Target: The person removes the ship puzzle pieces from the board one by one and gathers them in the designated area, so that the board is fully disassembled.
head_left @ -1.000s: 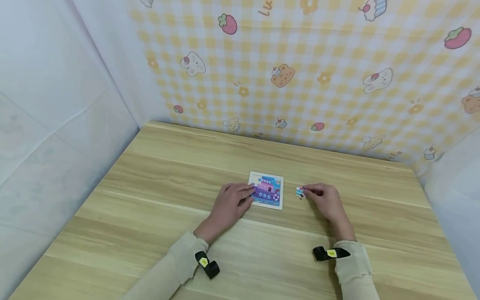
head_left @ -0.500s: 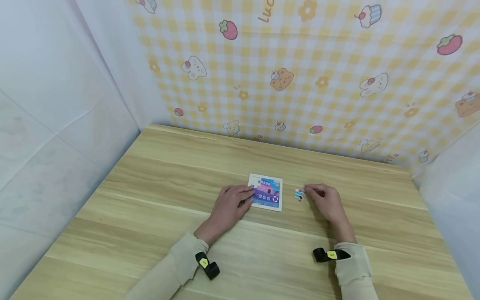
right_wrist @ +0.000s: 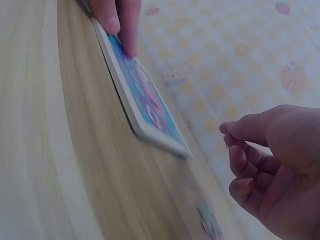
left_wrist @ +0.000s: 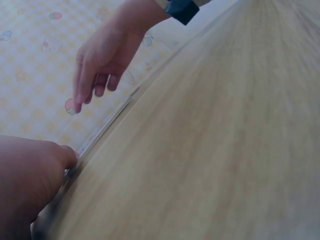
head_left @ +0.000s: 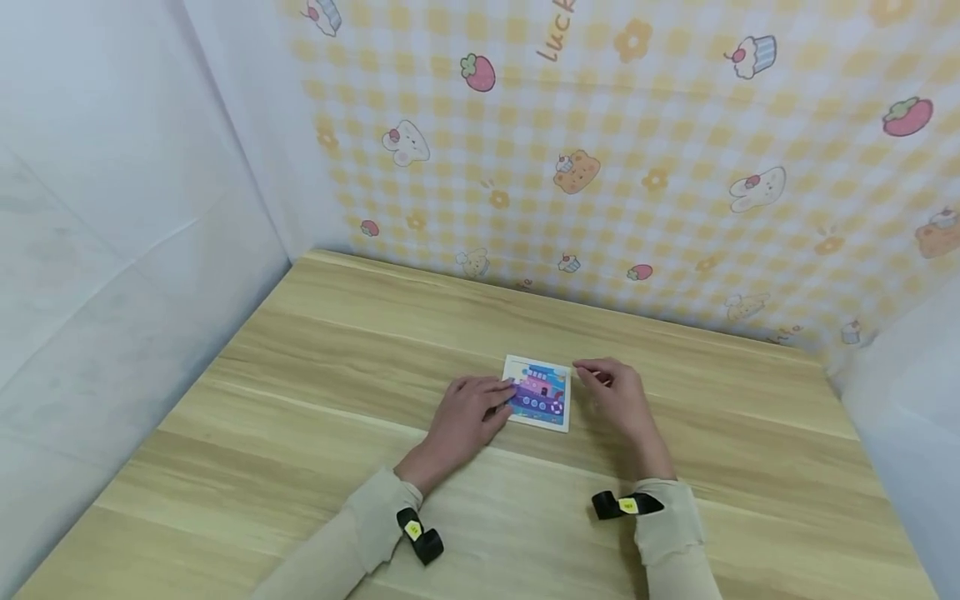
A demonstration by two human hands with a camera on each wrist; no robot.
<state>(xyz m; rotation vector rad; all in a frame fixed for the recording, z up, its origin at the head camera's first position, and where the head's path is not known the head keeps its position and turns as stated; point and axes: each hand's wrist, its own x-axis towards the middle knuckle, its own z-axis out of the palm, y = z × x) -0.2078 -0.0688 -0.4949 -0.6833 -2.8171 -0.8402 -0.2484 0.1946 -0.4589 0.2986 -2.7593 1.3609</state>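
Note:
A square puzzle board [head_left: 537, 423] with a white frame and a picture of a pink and purple ship lies flat on the wooden table. My left hand [head_left: 468, 421] rests its fingertips on the board's left side, thumb near the lower left corner. Just beyond the right edge hovers my right hand [head_left: 617, 398], raised off the table in the right wrist view. Its thumb and forefinger meet in a pinch around a small puzzle piece [right_wrist: 227, 146], of which only a thin bluish sliver shows. Loose puzzle pieces [right_wrist: 210, 222] lie on the table below that hand, hidden in the head view.
The wood-grain table [head_left: 337, 333] runs back to a wall covered with yellow checked cloth [head_left: 525, 125]. White sheeting [head_left: 112, 208] hangs along the left side. Each sleeve cuff carries a black wrist camera, the left one [head_left: 420, 537] and the right one [head_left: 626, 505].
My right hand has lifted from the loose pieces and moved left to the board's right edge, fingertips still together. The left hand stays on the board. The head view has shifted slightly.

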